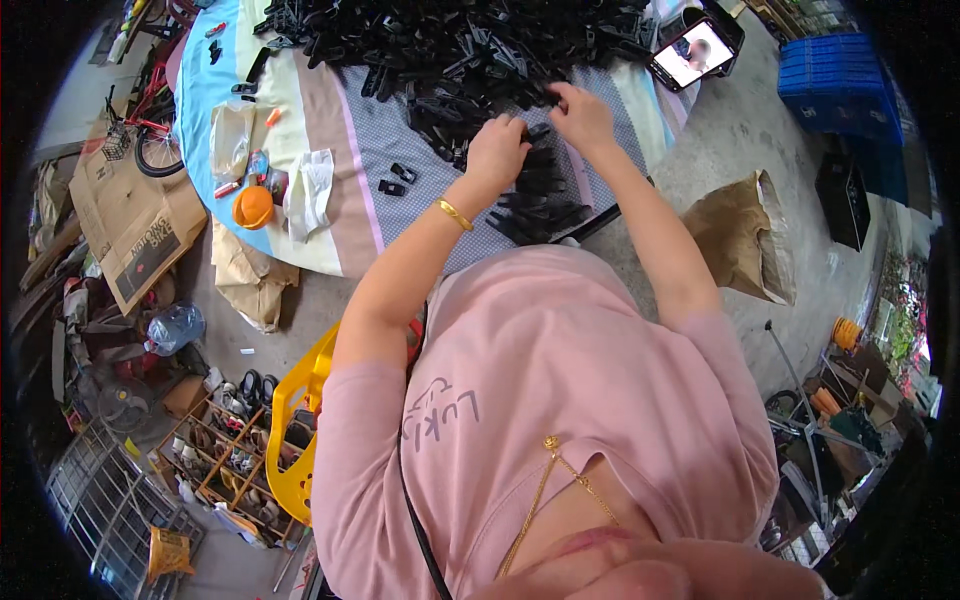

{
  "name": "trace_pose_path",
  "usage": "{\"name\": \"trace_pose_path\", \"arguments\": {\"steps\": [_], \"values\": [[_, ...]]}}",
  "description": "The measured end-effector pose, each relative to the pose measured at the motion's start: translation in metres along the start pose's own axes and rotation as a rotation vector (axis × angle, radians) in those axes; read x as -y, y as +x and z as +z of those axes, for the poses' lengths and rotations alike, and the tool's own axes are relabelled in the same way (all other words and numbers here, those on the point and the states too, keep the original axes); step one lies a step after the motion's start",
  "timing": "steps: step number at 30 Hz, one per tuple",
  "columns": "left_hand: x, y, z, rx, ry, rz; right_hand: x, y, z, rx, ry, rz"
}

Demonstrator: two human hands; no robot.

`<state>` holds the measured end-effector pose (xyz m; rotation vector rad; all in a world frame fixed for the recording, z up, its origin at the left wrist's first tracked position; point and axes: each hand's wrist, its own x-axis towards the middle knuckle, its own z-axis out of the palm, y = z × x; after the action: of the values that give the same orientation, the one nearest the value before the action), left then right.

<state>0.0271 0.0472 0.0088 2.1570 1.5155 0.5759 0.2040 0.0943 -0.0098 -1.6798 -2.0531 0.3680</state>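
Left hand point(497, 152): upper center of frame, fingers bent down over black clips. Gap between fingertips hidden; can't tell if it has hold of one. Right hand point(583, 118): just right of it and slightly higher, thumb and index nearly together at the near edge of the dark heap. Can't tell if a clip is pinched.

Under and just below the hands: strip of black clips point(540, 180), packed side by side, running down toward the shirt point(560, 340). Main heap of black clips point(480, 40) fills top center of frame. Two loose clips point(397, 181) sit left of the left wrist, near each other. Gold bracelet point(455, 214) on that wrist.

All of it is on a table point(325, 120) with a striped, dotted cloth. Upper left part of table: orange round item point(253, 207), with a crumpled white packet point(312, 190) just right of it and a clear bag point(232, 138) above. Phone point(693, 54), screen lit, upper right.

Off the table: brown paper bag point(742, 235) right of center, blue crates point(835, 85) upper right, flattened cardboard point(135, 225) at left, clear jug point(175, 328) below it. Yellow chair point(290, 430) and shoe rack point(225, 455) lower left.
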Motion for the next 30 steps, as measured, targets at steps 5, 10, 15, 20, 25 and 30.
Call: {"name": "trace_pose_path", "arguments": {"steps": [5, 10, 15, 20, 25, 30], "values": [[-0.003, -0.015, -0.006, 0.121, -0.014, -0.004, 0.002, -0.016, -0.020, 0.115, 0.027, 0.113], [-0.006, -0.012, -0.005, 0.180, 0.032, -0.043, -0.001, -0.016, -0.027, 0.384, -0.001, 0.187], [0.003, 0.000, 0.019, -0.021, -0.143, -0.153, 0.008, -0.009, -0.009, 0.119, -0.031, -0.061], [0.010, 0.013, 0.010, 0.259, -0.715, -0.648, -0.006, -0.014, -0.008, 0.172, -0.081, -0.118], [0.007, 0.000, -0.003, 0.101, 0.000, -0.117, 0.017, -0.018, -0.039, 0.386, -0.307, 0.005], [-0.008, -0.005, -0.001, 0.052, 0.084, -0.111, -0.006, -0.031, -0.035, 0.179, -0.070, 0.076]]}}
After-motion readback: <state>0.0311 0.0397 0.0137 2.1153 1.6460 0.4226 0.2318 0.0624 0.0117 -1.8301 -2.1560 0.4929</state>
